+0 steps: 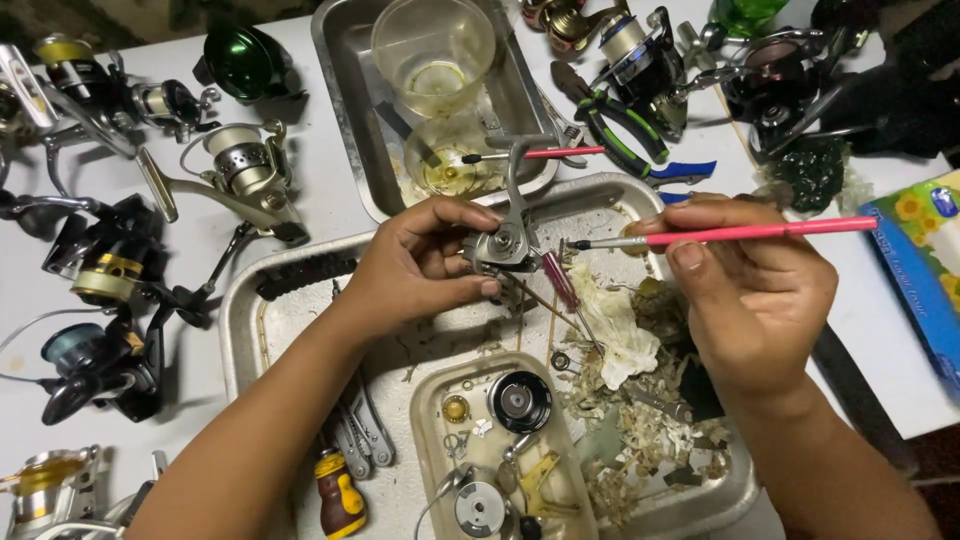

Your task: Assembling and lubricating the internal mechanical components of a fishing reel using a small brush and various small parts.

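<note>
Reel body (503,243) sits pinched in my left hand (420,268), fingers clamped on its frame, above the middle of the large metal tray (240,300). My right hand (755,290) is closed on a pink-handled brush (720,235) whose tip nearly touches the body at 3 o'clock. I judge a hard stroke could knock the body loose, dropping it into the paper scraps (640,420) or the clear parts tray (430,400) at 6 o'clock. Farther off, at 12 o'clock, the oil cup (445,160) could tip if my wrist swings back.
</note>
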